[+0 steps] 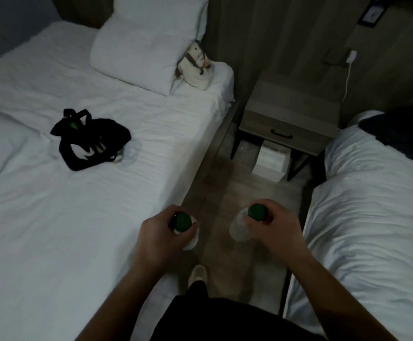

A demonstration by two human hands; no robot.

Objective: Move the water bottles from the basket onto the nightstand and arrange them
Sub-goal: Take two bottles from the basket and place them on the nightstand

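Note:
My left hand [160, 236] grips a clear water bottle with a green cap [183, 222] by its neck, over the left bed's edge. A second clear bottle with a green cap [256, 212] hangs in my right hand [273, 230], above the floor of the aisle. The grey wooden nightstand [296, 99] stands ahead between the two beds, its top bare. A black bag [90, 139] lies slumped on the left bed, and something green shows inside it near its top.
White beds flank a narrow aisle: the left bed [65, 217] and the right bed [372, 217]. A pillow [149, 43] and a small cream bag [197, 67] sit at the left bed's head. A white box [272, 161] sits under the nightstand. A charger cable [348, 75] hangs on the wall.

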